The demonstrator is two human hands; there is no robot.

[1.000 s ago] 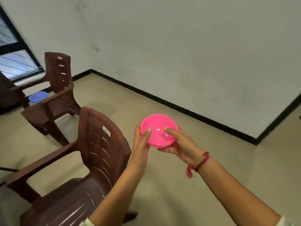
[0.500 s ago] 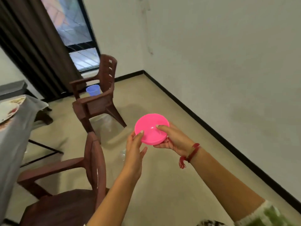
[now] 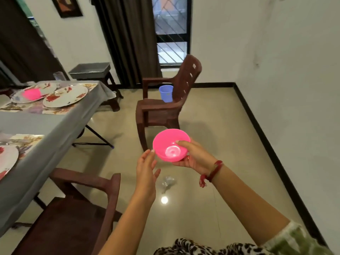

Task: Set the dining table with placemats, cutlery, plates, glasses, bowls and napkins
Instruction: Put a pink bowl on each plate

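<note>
Fingers of the right hand [image 3: 195, 157] grip the round pink plastic bowl [image 3: 171, 144] by its rim, in the air, apart from the grey-clothed table [image 3: 55, 122]; the left hand [image 3: 147, 172] is open beside it. It looks light, stiff, smooth.

The right hand [image 3: 196, 158] cups a round pink plastic bowl [image 3: 171, 144] from beneath, thumb over its rim. The left hand [image 3: 147, 172], fingers straight, sits just left of that bowl. Beyond the bowl stands a brown plastic armchair [image 3: 165, 109] carrying a small blue plastic bucket [image 3: 166, 93]. Well left of the bowl, a grey-clothed tabletop [image 3: 55, 124] bears floral white plates [image 3: 64, 97] and a second pink bowl [image 3: 32, 93].
</note>
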